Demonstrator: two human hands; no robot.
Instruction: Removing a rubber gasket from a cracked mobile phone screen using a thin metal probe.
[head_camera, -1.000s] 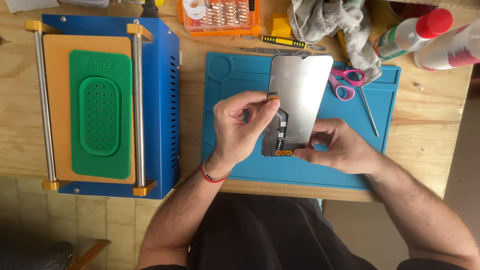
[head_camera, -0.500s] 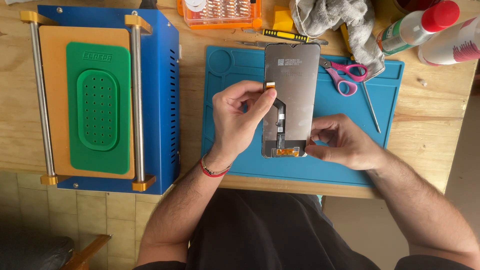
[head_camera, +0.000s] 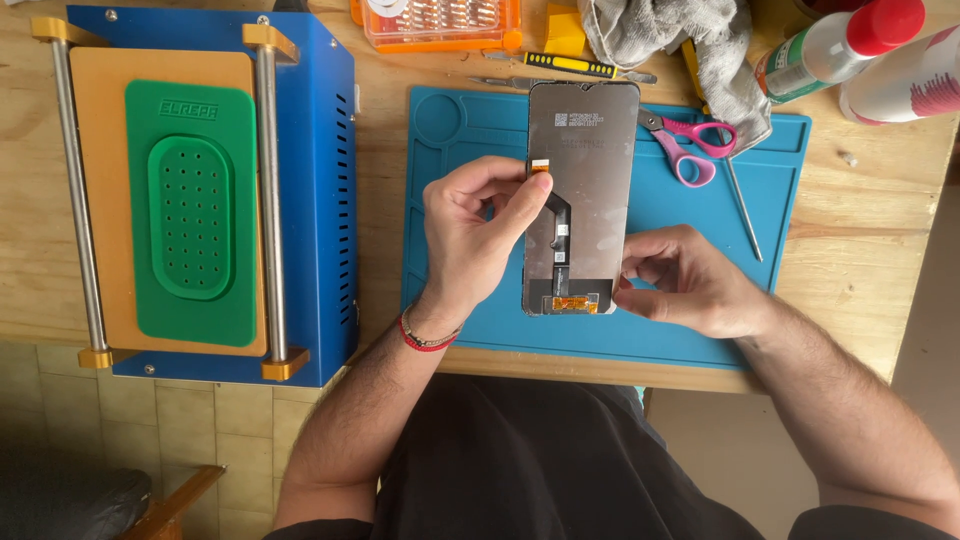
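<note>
Two bare hands work over a wooden surface (head_camera: 880, 230) seen from the head camera, the only view. A blue work mat (head_camera: 470, 150) lies on the wood, and a phone screen panel (head_camera: 585, 160) rests on it, back side up, its lower end towards the person. Left hand (head_camera: 475, 235): grip closed on the orange tip of the panel's black flex cable (head_camera: 558, 212), pinched between thumb and forefinger at the panel's left edge. Right hand (head_camera: 685, 280): grip closed with fingertips on the panel's lower right edge, holding it steady against the mat. Pink-handled scissors (head_camera: 695, 150) lie on the mat just beside the panel's right edge, with a thin metal tool (head_camera: 742, 212) near them. A blue machine (head_camera: 330, 200) carrying a green perforated pad (head_camera: 190, 215) stands left of the mat, well apart from the hands. Along the far edge sit an orange bit case (head_camera: 440, 22), a yellow-handled tool (head_camera: 570, 64), a grey cloth (head_camera: 680, 35) and two bottles (head_camera: 850, 45). Beige floor tiles (head_camera: 60, 400) show below the surface.
</note>
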